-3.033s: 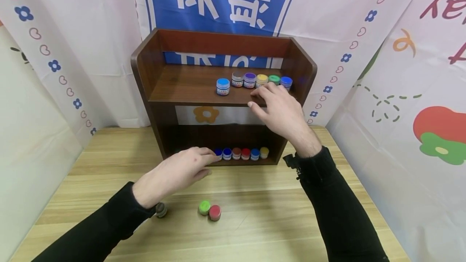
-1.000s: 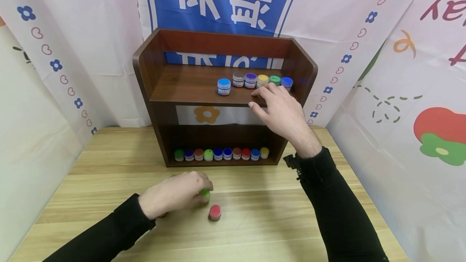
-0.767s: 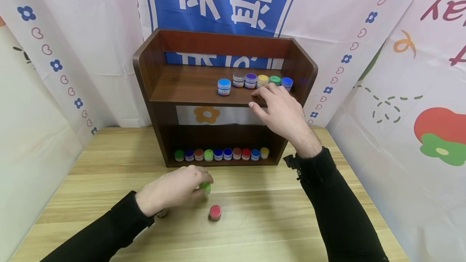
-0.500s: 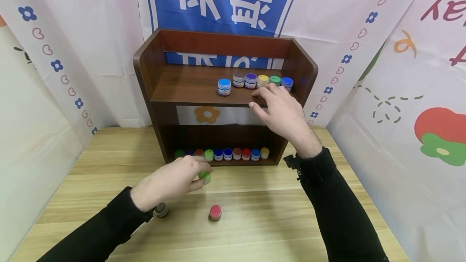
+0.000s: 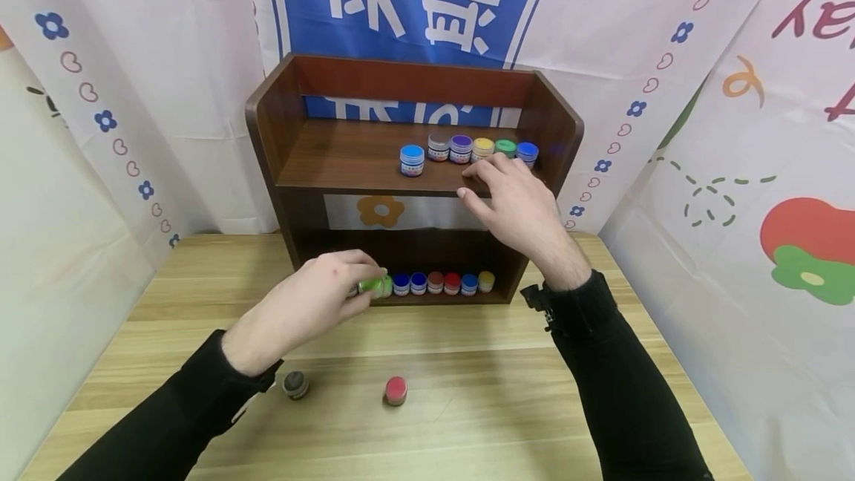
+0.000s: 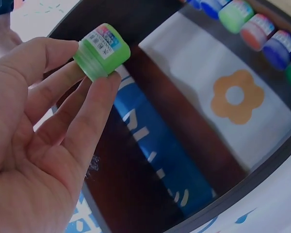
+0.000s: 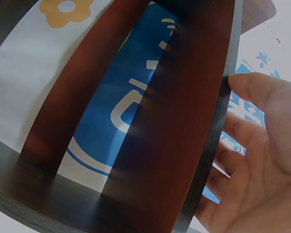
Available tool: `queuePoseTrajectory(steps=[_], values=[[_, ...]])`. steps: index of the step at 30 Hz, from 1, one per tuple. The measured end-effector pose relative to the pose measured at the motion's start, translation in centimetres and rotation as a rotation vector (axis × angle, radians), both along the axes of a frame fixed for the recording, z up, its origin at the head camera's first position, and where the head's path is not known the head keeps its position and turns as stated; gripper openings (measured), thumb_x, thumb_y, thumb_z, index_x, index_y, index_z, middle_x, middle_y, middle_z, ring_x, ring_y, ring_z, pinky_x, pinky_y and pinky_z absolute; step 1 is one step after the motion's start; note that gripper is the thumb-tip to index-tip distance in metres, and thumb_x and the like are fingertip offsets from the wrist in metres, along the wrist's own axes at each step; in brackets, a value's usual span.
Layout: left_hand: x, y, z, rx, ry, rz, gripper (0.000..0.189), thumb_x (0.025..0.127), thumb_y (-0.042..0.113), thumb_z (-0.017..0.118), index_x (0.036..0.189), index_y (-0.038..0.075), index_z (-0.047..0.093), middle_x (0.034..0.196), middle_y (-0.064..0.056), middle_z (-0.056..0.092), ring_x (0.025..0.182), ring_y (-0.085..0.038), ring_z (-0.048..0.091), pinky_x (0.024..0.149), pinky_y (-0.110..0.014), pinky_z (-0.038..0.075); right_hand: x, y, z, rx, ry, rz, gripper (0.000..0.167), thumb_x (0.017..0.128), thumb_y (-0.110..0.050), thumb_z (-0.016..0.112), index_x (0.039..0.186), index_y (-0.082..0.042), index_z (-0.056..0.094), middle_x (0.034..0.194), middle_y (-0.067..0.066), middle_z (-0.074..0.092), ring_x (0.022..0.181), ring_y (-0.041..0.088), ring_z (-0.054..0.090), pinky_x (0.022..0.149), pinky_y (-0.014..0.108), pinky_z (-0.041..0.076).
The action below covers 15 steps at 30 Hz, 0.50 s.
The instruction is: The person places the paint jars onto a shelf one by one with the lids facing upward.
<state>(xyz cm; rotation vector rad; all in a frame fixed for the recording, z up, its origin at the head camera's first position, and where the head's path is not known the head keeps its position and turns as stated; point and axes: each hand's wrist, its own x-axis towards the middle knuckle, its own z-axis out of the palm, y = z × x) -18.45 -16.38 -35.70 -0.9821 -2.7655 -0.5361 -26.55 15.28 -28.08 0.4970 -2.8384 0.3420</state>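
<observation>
In the head view my left hand (image 5: 310, 306) pinches a small light green paint jar (image 6: 103, 52) at the lower tier of the brown shelf (image 5: 341, 158). The left wrist view shows thumb and fingertips on the jar, its label facing the camera. Beside it a row of jars stands on the lower tier, including a blue jar (image 5: 418, 284) and a red jar (image 5: 452, 284); my hand hides the row's left end. My right hand (image 5: 517, 203) rests at the upper board's front edge, thumb touching the edge in the right wrist view, fingers relaxed above it.
A light blue-capped jar (image 5: 412, 161) stands forward on the upper board, left of several others such as a purple-capped jar (image 5: 461, 149). On the wooden table (image 5: 481, 407) are a dark grey jar (image 5: 295, 384) and a red-capped jar (image 5: 396, 390). Printed cloth (image 5: 194, 95) hangs behind.
My left hand has picked up the light green jar from beside the red-capped one and carried it up to the lower tier. The jars at that tier's left were uncovered, then covered again. My right hand stays put.
</observation>
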Motion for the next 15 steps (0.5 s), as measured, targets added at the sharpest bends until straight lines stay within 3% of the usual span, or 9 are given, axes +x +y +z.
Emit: queuePoseTrajectory(steps=[8,15], values=[[-0.2,0.1,2.0,0.04,0.098,0.038,0.032,0.109,0.014,0.086,0.14,0.006,0.085,0.138,-0.014,0.084,0.115,-0.027,0.086,0.091,-0.041,0.075,0.0,0.1,-0.1,-0.004,-0.001,0.0,0.051,0.12,-0.051,0.064,0.157,-0.017,0.071,0.166,0.014,0.065,0.148,0.038,0.06,0.123,0.059,0.06],[-0.4,0.2,3.6,0.08,0.15,0.067,0.036,0.108,0.014,0.087,0.142,0.006,0.084,0.135,-0.014,0.084,0.115,-0.028,0.084,0.094,-0.043,0.075,0.1,0.1,-0.1,-0.005,-0.002,0.002,0.051,0.12,-0.051,0.064,0.157,-0.017,0.071,0.166,0.014,0.065,0.148,0.038,0.06,0.123,0.059,0.06]])
